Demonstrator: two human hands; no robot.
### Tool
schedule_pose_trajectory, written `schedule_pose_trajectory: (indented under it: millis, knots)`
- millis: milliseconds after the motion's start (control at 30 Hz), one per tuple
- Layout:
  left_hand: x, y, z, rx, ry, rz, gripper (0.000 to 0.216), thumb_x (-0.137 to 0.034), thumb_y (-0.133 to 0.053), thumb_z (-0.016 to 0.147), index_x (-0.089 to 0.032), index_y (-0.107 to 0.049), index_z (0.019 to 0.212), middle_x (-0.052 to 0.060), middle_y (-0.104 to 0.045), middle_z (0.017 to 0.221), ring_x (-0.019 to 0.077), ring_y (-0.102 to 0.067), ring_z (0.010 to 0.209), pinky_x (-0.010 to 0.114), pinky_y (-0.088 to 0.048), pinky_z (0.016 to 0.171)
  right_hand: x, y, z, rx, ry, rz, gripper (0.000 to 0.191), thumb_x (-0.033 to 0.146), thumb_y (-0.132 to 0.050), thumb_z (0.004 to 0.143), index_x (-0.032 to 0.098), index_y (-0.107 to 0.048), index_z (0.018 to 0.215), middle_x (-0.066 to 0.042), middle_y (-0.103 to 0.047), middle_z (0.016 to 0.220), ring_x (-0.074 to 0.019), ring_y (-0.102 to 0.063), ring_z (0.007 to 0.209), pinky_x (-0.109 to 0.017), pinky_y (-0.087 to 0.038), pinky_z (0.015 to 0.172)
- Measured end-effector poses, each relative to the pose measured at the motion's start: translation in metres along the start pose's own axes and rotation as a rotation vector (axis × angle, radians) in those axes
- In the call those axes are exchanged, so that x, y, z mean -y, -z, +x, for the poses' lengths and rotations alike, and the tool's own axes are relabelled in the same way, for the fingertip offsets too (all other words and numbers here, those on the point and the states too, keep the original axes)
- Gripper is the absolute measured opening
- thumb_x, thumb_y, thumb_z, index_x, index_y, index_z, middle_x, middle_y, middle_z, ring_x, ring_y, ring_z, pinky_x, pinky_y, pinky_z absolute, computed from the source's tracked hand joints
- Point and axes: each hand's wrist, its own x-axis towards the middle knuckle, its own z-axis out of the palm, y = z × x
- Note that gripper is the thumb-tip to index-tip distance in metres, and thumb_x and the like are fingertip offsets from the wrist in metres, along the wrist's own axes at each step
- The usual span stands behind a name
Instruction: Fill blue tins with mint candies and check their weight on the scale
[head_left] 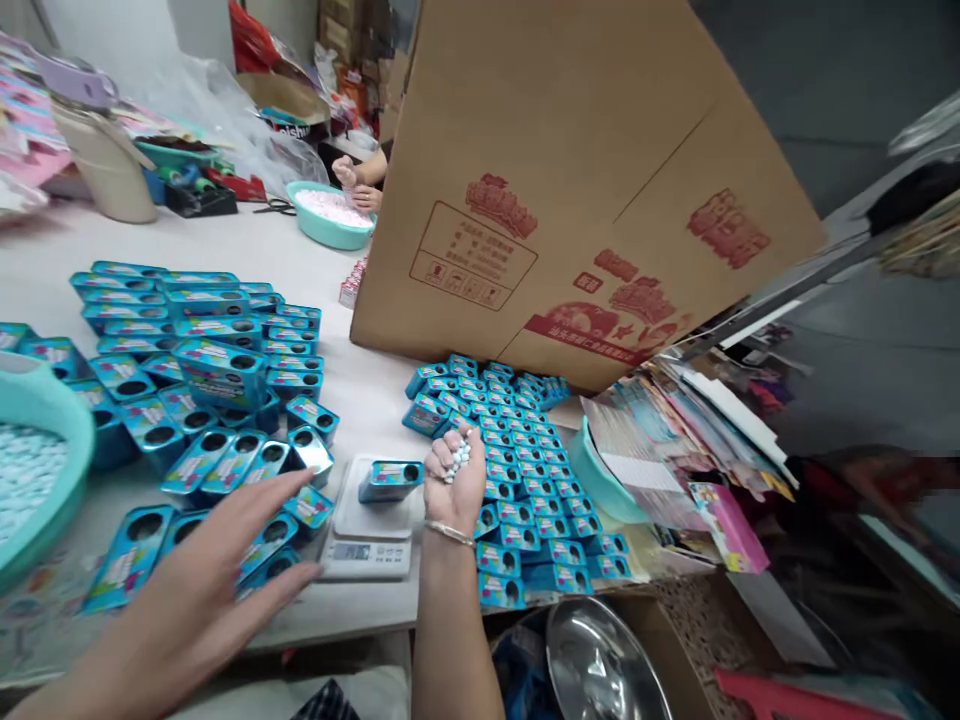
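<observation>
On my feed the right hand [452, 485] sits just right of a small white digital kitchen scale [369, 530]. Its fingers are curled into a loose fist, clamped on a handful of small round white tablets [459, 455] that show at the top of the grip. A thin metal bracelet [448, 532] circles that wrist. One blue rectangular tin with a round hole in its lid [390, 480] stands on the scale's platform, just left of the fist.

The left hand [217, 575] is wide open and holds nothing, palm down with the fingers spread. It is over the near edge of a loose heap of matching blue tins [202, 385] on the white table [300, 255]. I cannot tell whether the fingertips touch the tins beneath them. The two hands are well apart, with the scale between them.

Right of the fist, more blue tins lie in tidy rows [525, 480], reaching back to a large tilted brown cardboard box with red print [600, 150]. A teal plastic basin [52, 420] holding white tablets sits at the left edge. At the far end another person's hands [356, 185] work over a second teal bowl [330, 228]. A shiny steel bowl [600, 665] lies below the table edge
</observation>
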Motion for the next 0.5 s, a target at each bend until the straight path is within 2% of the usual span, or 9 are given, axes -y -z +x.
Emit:
schedule_pose_trajectory:
  millis: [67, 133, 233, 367, 500]
  knots:
    - [-0.015, -0.024, 0.046, 0.118, -0.102, 0.001, 0.063, -0.048, -0.058, 0.086, -0.029, -0.038, 0.143, 0.006, -0.052, 0.141, 0.0266, -0.050, 0.128, 0.040, -0.046, 0.104, 0.002, 0.012, 0.007, -0.082, 0.035, -0.016, 0.011, 0.032, -0.049, 0.089, 0.023, -0.046, 0.083, 0.012, -0.036, 0.055, -0.0037, -0.028, 0.038, -0.013, -0.019, 0.035]
    - [-0.025, -0.047, 0.087, 0.201, -0.146, 0.033, 0.059, -0.041, -0.062, 0.082, -0.023, -0.047, 0.137, 0.010, -0.056, 0.136, 0.0284, -0.053, 0.124, 0.041, -0.045, 0.103, -0.002, 0.016, 0.012, -0.124, 0.048, -0.034, 0.012, 0.034, -0.049, 0.087, 0.023, -0.046, 0.084, 0.012, -0.036, 0.055, -0.0038, -0.028, 0.039, -0.013, -0.021, 0.036]
    - [-0.029, -0.074, 0.124, 0.319, -0.171, 0.035, 0.051, -0.030, -0.065, 0.077, -0.020, -0.056, 0.126, 0.011, -0.062, 0.129, 0.0288, -0.056, 0.120, 0.042, -0.044, 0.102, -0.012, 0.017, 0.019, -0.153, 0.103, -0.065, 0.016, 0.037, -0.051, 0.086, 0.022, -0.048, 0.086, 0.011, -0.039, 0.057, -0.0037, -0.031, 0.041, -0.015, -0.027, 0.040]
    - [-0.021, -0.094, 0.138, 0.418, -0.106, -0.022, 0.041, -0.029, -0.062, 0.077, -0.022, -0.063, 0.117, 0.008, -0.069, 0.115, 0.0274, -0.063, 0.107, 0.039, -0.048, 0.092, -0.019, 0.019, 0.024, -0.165, 0.194, -0.158, 0.019, 0.041, -0.053, 0.085, 0.023, -0.050, 0.088, 0.010, -0.043, 0.061, -0.0046, -0.037, 0.045, -0.019, -0.037, 0.048]
    - [-0.018, -0.097, 0.137, 0.412, -0.076, -0.087, 0.040, -0.030, -0.059, 0.080, -0.025, -0.063, 0.119, 0.006, -0.070, 0.116, 0.0260, -0.064, 0.106, 0.035, -0.048, 0.089, -0.021, 0.022, 0.024, -0.164, 0.211, -0.193, 0.019, 0.042, -0.052, 0.086, 0.023, -0.051, 0.087, 0.010, -0.041, 0.060, -0.0053, -0.038, 0.047, -0.020, -0.039, 0.052]
